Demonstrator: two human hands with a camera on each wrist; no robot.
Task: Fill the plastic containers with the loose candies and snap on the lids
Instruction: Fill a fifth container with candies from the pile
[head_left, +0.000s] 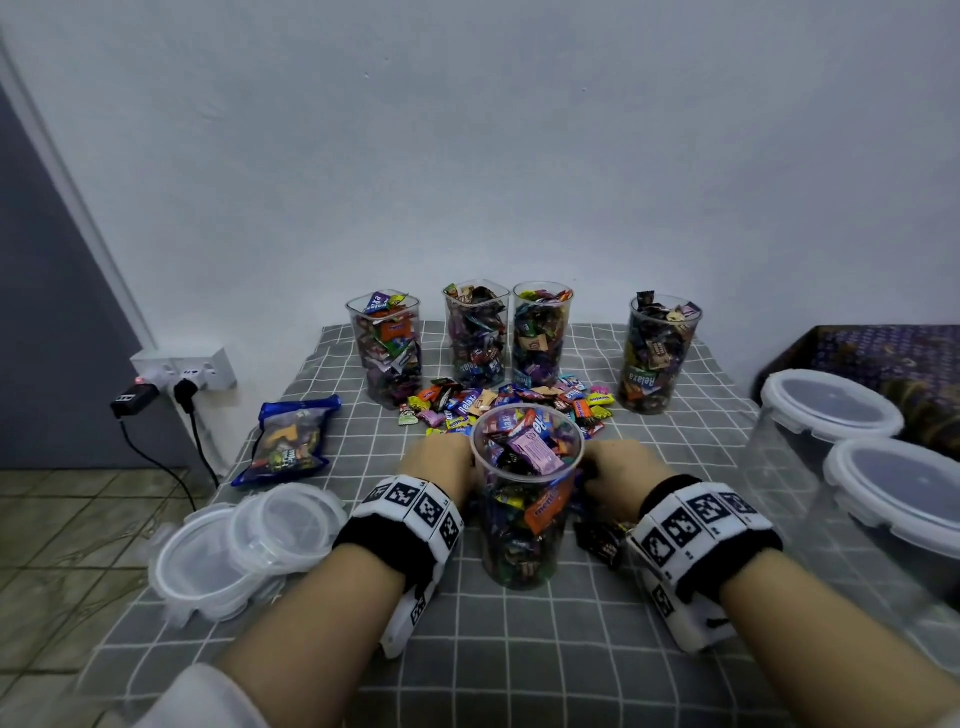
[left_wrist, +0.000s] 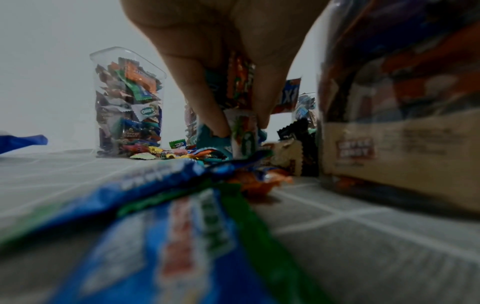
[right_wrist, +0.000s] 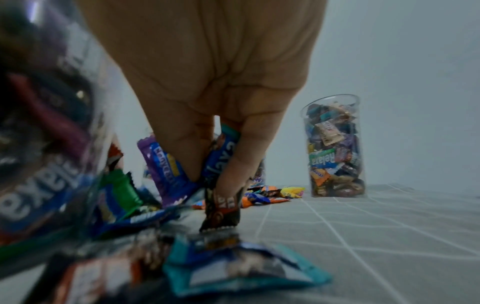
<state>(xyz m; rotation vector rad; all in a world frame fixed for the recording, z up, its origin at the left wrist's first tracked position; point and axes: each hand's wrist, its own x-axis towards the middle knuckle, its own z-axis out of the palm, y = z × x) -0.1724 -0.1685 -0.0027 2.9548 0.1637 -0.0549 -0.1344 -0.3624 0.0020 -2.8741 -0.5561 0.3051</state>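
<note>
A tall clear container (head_left: 524, 499), nearly full of wrapped candies, stands in front of me on the checked cloth. My left hand (head_left: 441, 467) is down on its left side, pinching a bunch of wrapped candies (left_wrist: 242, 131) off the table. My right hand (head_left: 613, 475) is down on its right side, its fingers (right_wrist: 233, 170) holding several wrapped candies (right_wrist: 221, 164). Behind the container lies a pile of loose candies (head_left: 514, 402). Several filled, lidless containers (head_left: 387, 348) (head_left: 477, 332) (head_left: 540, 332) (head_left: 660, 353) stand at the back. Clear lids (head_left: 244, 540) are stacked at the left.
A blue bag of candies (head_left: 288, 439) lies at the left. Two large tubs with white lids (head_left: 831, 402) (head_left: 898, 488) stand at the right. A wall socket with plugs and cables (head_left: 179, 376) sits left of the table. More loose candies (head_left: 602, 540) lie by my right wrist.
</note>
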